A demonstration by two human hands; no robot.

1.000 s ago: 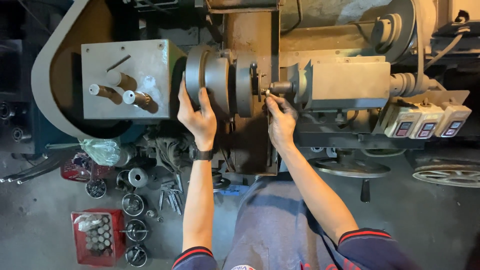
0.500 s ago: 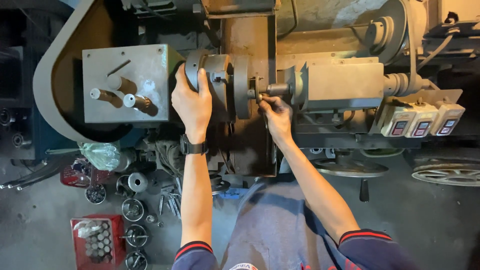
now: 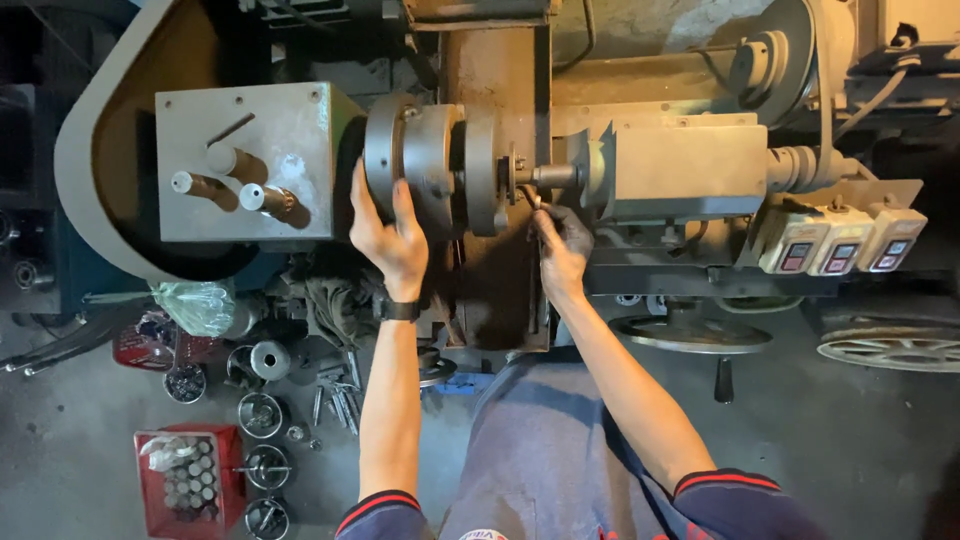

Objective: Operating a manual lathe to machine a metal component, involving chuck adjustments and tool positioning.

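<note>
My left hand (image 3: pixel 388 238) grips the rim of the round grey lathe chuck (image 3: pixel 420 160), fingers curled over its lower edge. A dark watch sits on that wrist. My right hand (image 3: pixel 562 246), grimy, pinches a small metal tool or piece just under the short shaft (image 3: pixel 553 176) that runs between the disc-shaped workpiece (image 3: pixel 484 170) and the grey tailstock block (image 3: pixel 685 172). What exactly the right fingers pinch is too small to tell.
A grey gearbox housing (image 3: pixel 245 160) with lever handles stands left of the chuck. Three switch boxes (image 3: pixel 838 240) hang at the right. On the floor lie a red crate of metal parts (image 3: pixel 188 484), several round steel pieces (image 3: pixel 262 415) and a handwheel (image 3: pixel 690 334).
My left hand has slid down the chuck's face to its lower rim. My right hand has dropped slightly below the shaft. The view has shifted a little.
</note>
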